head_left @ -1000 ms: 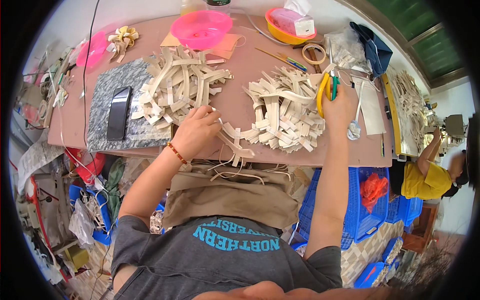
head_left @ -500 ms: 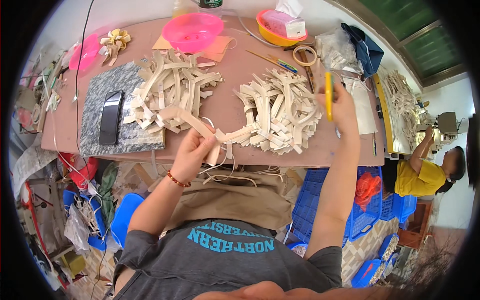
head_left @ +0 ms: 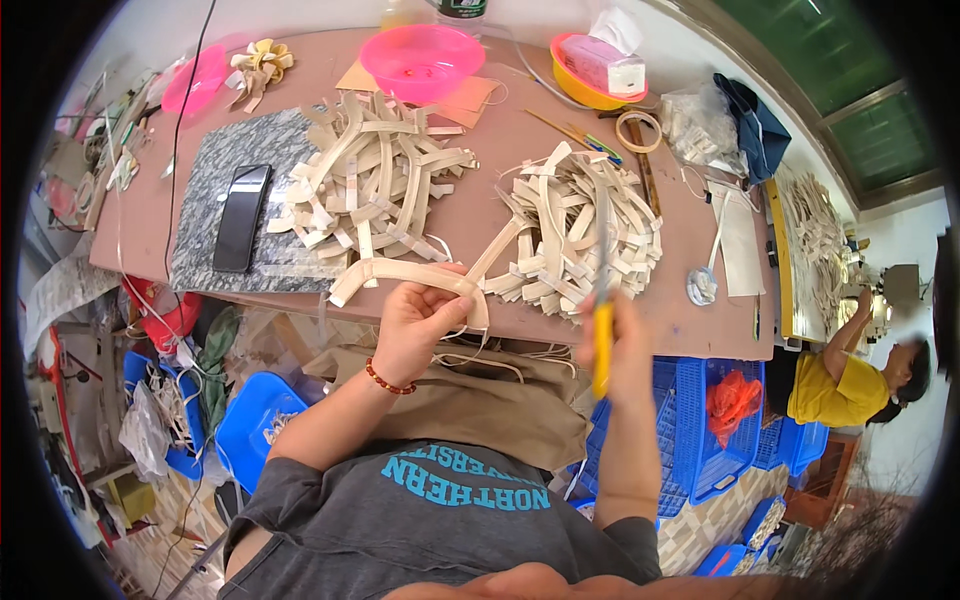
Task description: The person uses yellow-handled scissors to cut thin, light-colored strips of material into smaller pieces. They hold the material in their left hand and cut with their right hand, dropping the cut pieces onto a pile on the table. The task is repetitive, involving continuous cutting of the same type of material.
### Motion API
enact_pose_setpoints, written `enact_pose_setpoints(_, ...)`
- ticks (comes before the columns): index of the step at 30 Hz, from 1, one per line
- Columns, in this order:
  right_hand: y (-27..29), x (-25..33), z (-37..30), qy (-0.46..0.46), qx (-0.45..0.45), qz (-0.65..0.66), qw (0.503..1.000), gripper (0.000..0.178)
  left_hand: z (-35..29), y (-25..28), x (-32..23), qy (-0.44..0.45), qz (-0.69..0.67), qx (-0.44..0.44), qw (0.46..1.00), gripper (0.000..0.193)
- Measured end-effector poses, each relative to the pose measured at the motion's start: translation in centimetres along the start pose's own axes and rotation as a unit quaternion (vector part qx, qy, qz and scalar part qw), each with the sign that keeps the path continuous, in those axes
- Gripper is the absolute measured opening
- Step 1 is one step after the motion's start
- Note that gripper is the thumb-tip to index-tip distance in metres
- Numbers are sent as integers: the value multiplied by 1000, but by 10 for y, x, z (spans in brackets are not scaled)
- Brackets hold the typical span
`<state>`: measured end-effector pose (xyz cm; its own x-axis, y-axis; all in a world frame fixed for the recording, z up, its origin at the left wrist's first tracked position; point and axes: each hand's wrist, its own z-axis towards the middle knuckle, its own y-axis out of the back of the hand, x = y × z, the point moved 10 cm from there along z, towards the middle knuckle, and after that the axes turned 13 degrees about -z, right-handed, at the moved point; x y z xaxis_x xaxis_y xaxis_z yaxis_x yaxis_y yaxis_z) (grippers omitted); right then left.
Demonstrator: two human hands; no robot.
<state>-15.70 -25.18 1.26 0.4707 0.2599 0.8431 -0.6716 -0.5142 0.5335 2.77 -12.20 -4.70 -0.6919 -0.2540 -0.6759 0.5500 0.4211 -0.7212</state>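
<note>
My left hand [head_left: 425,315] pinches a bent beige fabric strip [head_left: 395,271] at the table's near edge. Another pale strip runs from those fingers toward the right-hand pile of strips [head_left: 570,235]. In my right hand [head_left: 625,345] is a yellow-handled tool [head_left: 602,350] with a long, narrow grey blade pointing away from me, over that pile; motion blur hides its exact kind. A second heap of beige strips [head_left: 375,180] lies to the left, partly on a grey marbled slab [head_left: 225,150].
A black phone [head_left: 242,218] lies on the slab. Behind are a pink basin [head_left: 422,62], a yellow-orange bowl [head_left: 590,95] with tissues, and a tape roll [head_left: 638,131]. Blue crates [head_left: 690,420] stand below the table at right. A person in yellow [head_left: 845,385] sits farther right.
My right hand has brought the yellow-handled tool left and nearer to me. My left hand has shifted slightly right, and the held strip now lies more level.
</note>
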Motion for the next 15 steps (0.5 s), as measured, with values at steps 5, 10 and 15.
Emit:
enact_pose_setpoints(5, -45, -8, -61, 24, 35, -240, 970, 57, -1, -7, -6, -22, -37, 2, 999, 36)
enact_pose_setpoints(10, -48, -10, -74, 17, -11, -274, 961, 55, -2, -11, -4, -43, -30, -5, 999, 37)
enact_pose_setpoints(15, -52, -1, -69, 42, -29, -249, 967, 52, -6, -12, -18, -115, 38, -8, 993, 27)
